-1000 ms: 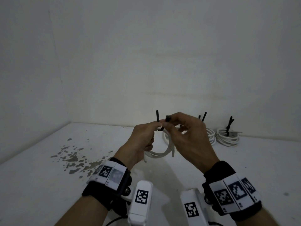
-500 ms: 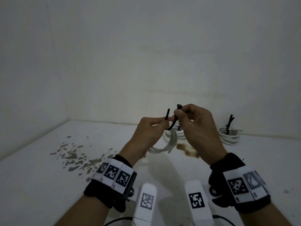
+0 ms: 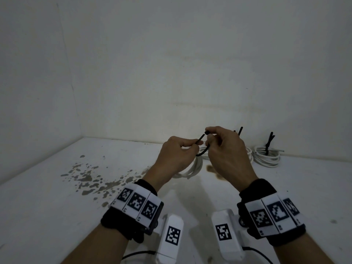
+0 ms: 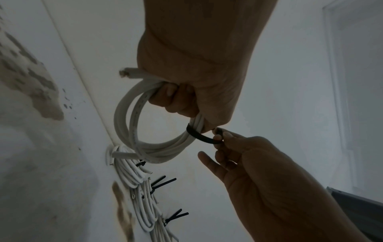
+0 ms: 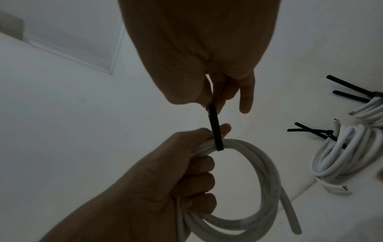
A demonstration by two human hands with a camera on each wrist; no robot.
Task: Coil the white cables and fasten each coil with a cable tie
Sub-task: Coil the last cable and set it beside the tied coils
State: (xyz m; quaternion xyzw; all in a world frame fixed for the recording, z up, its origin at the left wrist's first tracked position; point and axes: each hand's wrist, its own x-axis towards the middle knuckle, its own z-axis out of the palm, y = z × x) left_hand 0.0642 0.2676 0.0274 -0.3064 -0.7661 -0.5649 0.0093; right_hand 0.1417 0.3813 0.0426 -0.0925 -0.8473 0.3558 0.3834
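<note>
Left hand (image 3: 176,157): a coil of white cable (image 5: 259,188) is being gripped in the curled fingers and held above the white tabletop (image 3: 47,206), while one end of a black cable tie (image 4: 202,136) is being pinched between thumb and forefinger. Right hand (image 3: 226,149): the other end of the same tie is being pinched at the fingertips, close beside the left hand. The tie is being passed around the bundled turns of the coil; its two ends are being brought together, and no closed loop is being shown in any view, so the fastening is judged to be under way but not completed.

Farther out, near the back wall, finished work is being displayed: one tied coil (image 3: 266,157) is lying at the right with black tie tails standing up, and at least one more (image 5: 335,155) is lying just behind the hands, partly hidden. The wrist views are suggesting three or so tied bundles in a row. No loose, uncoiled cable is being shown, so this coil is possibly the last. No containers are being shown; brown stains (image 3: 89,180) are marking the tabletop at the left.
</note>
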